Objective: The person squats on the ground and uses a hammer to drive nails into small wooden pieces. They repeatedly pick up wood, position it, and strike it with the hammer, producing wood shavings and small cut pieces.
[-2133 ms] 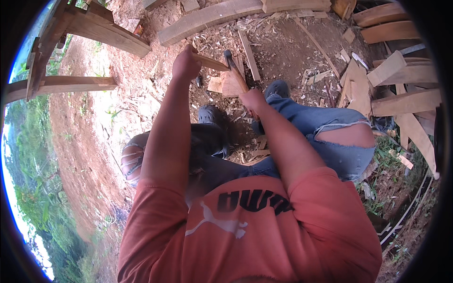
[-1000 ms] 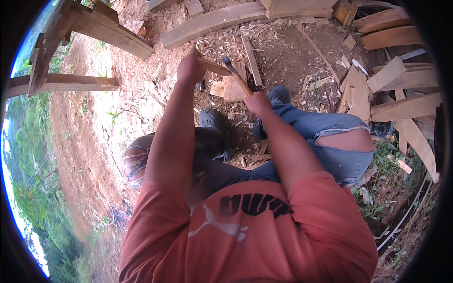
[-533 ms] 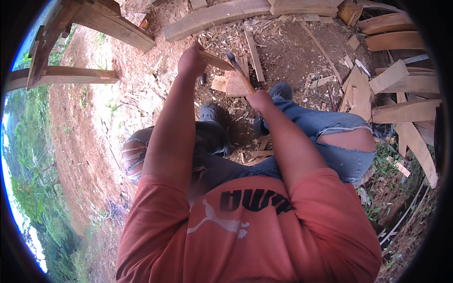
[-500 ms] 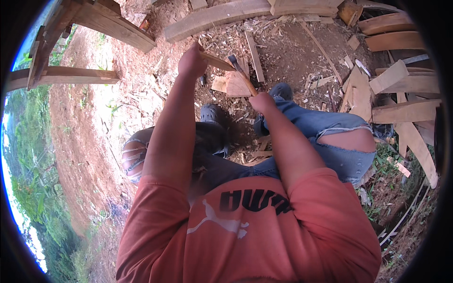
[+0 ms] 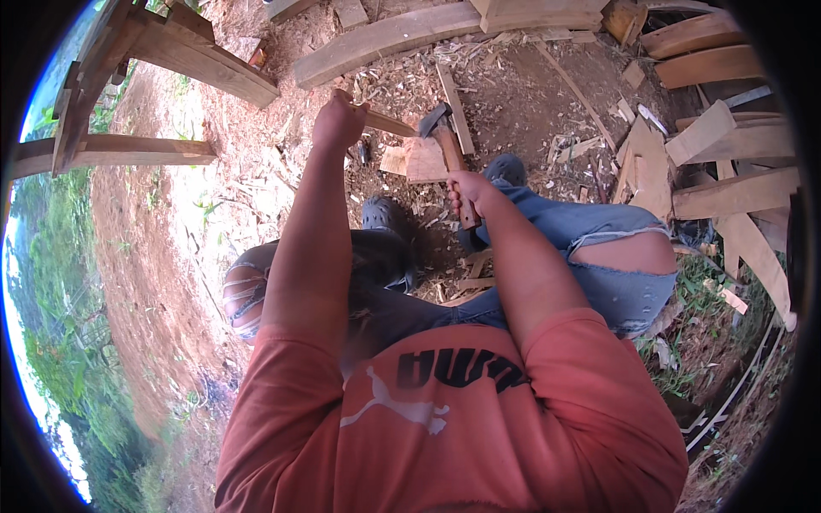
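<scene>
In my closed left hand [image 5: 339, 122] is one end of a narrow wooden piece [image 5: 390, 124], which slants down to the right. Its far end is at a squarish wooden block [image 5: 426, 162] on the ground between my feet. My right hand [image 5: 471, 193] is wrapped round the wooden handle of a hatchet [image 5: 450, 149]. The dark metal head sits beside the wooden piece's far end, above the block's upper edge; whether it touches the wood I cannot tell. The handle's butt sticks out below my right hand.
A thin wooden strip [image 5: 455, 109] lies just beyond the hatchet. Across the far side runs a long curved beam [image 5: 385, 44]. Cut boards [image 5: 731, 205] are heaped on the right, and a timber frame [image 5: 205, 60] stands at the upper left. Wood chips litter the soil.
The hatchet has swung from a blurred, tilted position to a clearer, more upright one, its head now right of the wooden piece's end. My left hand has shifted slightly left and nearer.
</scene>
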A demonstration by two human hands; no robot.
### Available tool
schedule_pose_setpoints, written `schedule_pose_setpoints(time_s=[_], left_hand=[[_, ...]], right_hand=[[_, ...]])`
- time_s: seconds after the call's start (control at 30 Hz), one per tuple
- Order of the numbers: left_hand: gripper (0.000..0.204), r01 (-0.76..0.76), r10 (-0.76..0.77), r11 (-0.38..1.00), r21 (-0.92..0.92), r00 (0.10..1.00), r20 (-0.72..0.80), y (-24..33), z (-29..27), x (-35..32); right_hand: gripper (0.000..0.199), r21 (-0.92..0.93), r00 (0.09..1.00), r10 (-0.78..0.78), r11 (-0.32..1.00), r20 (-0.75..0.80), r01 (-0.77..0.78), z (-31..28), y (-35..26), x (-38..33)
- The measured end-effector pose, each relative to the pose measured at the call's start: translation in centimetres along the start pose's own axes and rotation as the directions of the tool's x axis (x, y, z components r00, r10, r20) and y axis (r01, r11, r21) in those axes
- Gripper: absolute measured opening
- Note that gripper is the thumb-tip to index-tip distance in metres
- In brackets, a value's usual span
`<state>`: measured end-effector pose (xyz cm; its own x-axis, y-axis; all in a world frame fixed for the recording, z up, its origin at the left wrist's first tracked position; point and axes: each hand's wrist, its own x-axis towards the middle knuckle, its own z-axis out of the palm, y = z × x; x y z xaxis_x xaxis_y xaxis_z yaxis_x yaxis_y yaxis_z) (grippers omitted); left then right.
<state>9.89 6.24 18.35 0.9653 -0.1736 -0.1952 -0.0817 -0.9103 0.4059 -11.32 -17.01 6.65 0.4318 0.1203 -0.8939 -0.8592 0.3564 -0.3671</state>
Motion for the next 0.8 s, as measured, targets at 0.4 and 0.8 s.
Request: schedule_pose_setpoints(time_s=[0.4,0.8], left_hand=[[0.026,-0.078,0.081,0.996,-0.043,0.994,0.067,1.8,-1.0,-1.8],[0.023,-0.123,0.124,0.992,-0.017,0.989,0.076,1.6,-0.4,-0.5]], right_hand=[[0.028,-0.176,0.963,-0.247,0.958,-0.111,0.225,-0.6,0.7,-0.2],[0.042,-0.553,0.921,-0.304,0.823,-0.242,0.126,3.0,-1.4,-1.6]])
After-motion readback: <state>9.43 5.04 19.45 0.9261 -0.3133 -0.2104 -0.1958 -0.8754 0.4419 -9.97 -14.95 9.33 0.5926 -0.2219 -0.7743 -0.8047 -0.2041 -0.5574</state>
